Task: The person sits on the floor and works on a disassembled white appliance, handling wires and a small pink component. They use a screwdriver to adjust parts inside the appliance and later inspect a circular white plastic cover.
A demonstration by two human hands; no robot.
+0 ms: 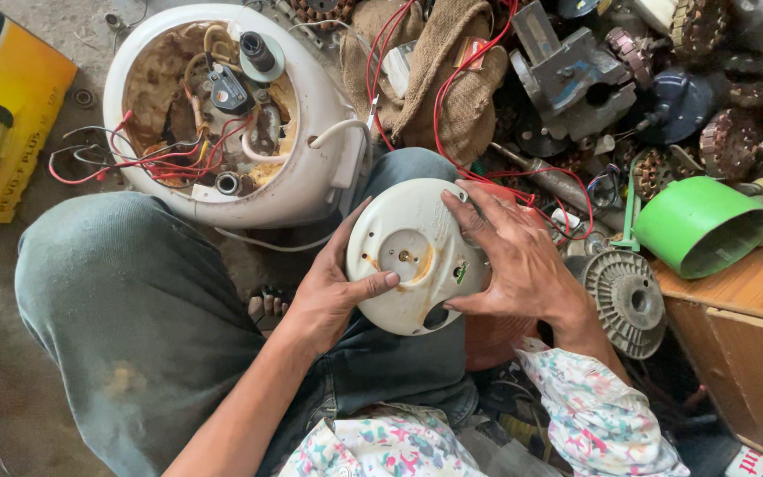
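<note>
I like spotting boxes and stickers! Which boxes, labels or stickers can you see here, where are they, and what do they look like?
Cardboard box: far left on the floor, flat and rectangular, yellow with a black corner and a pictured machine.
Small sticker: on the round white cover held in both hands, tiny, green.
Tag: on the brown burlap sack at the top, small, red and pale.
Packet corner: bottom right edge, white with red print.
</note>
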